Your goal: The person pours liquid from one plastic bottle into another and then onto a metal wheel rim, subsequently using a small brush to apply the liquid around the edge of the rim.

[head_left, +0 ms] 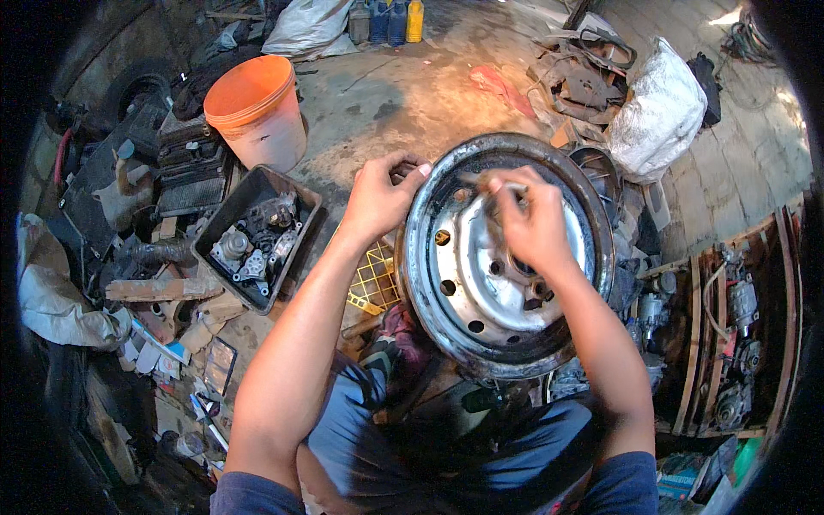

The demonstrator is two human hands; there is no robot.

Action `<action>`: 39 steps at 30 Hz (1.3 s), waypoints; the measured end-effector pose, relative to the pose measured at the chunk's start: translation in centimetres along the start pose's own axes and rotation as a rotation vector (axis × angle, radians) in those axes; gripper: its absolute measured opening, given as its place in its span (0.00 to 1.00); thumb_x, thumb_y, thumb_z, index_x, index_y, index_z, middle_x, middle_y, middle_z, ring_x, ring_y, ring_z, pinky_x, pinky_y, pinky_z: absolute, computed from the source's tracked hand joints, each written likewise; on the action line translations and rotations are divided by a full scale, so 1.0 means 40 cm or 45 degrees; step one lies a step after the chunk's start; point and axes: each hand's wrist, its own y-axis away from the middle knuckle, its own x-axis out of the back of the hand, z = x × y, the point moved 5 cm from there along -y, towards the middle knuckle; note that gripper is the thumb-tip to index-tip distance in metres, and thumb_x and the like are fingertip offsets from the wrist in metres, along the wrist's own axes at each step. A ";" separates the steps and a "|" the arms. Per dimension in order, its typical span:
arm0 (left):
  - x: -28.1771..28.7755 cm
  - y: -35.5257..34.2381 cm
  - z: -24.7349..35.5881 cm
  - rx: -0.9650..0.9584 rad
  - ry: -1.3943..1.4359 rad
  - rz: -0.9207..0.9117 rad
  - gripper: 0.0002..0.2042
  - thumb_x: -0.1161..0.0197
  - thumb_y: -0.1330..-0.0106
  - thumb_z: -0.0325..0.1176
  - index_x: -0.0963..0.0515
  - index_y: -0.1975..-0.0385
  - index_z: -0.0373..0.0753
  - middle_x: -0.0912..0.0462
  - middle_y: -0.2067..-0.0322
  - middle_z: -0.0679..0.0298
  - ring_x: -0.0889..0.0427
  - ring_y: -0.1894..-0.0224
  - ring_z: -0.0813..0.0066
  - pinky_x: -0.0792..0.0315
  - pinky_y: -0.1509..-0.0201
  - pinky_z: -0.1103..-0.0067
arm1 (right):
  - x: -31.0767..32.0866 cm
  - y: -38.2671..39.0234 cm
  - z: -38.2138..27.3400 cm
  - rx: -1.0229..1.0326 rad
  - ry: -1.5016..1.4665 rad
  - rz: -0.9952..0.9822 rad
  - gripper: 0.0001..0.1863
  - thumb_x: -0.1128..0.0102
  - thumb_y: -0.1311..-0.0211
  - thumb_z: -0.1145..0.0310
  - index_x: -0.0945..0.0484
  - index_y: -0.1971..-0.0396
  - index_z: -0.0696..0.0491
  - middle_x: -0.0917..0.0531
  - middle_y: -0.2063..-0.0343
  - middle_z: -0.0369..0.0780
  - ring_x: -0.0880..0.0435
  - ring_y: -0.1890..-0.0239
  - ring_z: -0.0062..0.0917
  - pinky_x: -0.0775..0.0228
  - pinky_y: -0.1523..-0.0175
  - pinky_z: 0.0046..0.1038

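Note:
A steel wheel rim (pixel 463 335) without a tyre stands in front of me, its shiny, smudged disc and ring of holes facing up toward me. At its upper left edge, my left hand (pixel 384 196) is closed with curled fingers, the thumb lying against the lip. My right hand (pixel 534 225) is over the upper part of the disc, fingers bunched and smeared by motion. A small brownish shape shows by its fingertips, too blurred to name. My right forearm covers part of the rim's lower right side.
Left of me, a dark bin (pixel 306 221) holds metal engine parts, with an orange-rimmed bucket (pixel 262 129) behind it. A yellow crate (pixel 374 276) is beside the wheel. Rightward lie a white sack (pixel 657 112) and a wooden rack (pixel 693 343) of machine parts. Bottles (pixel 396 21) stand at the back.

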 end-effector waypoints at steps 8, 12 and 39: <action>0.006 0.007 0.012 -0.002 -0.096 0.012 0.14 0.34 0.30 0.38 0.15 0.56 0.31 0.11 0.68 0.54 0.12 0.65 0.69 0.21 0.56 0.72 | 0.006 0.009 -0.002 -0.054 0.163 0.071 0.09 0.37 0.34 0.70 0.11 0.59 0.56 0.17 0.63 0.49 0.19 0.58 0.42 0.29 0.49 0.40; 0.005 0.003 -0.007 -0.011 -0.047 0.025 0.15 0.34 0.30 0.39 0.15 0.56 0.32 0.11 0.69 0.53 0.12 0.65 0.68 0.21 0.56 0.71 | -0.017 0.033 -0.015 0.025 0.147 0.051 0.10 0.36 0.34 0.68 0.10 0.59 0.53 0.18 0.63 0.48 0.21 0.58 0.41 0.33 0.47 0.40; 0.005 0.008 0.004 -0.059 -0.129 0.023 0.15 0.36 0.29 0.38 0.16 0.57 0.31 0.12 0.70 0.50 0.11 0.66 0.64 0.22 0.57 0.69 | -0.020 -0.032 0.037 -0.076 0.281 0.257 0.13 0.37 0.33 0.66 0.12 0.69 0.60 0.16 0.68 0.57 0.20 0.58 0.49 0.29 0.48 0.45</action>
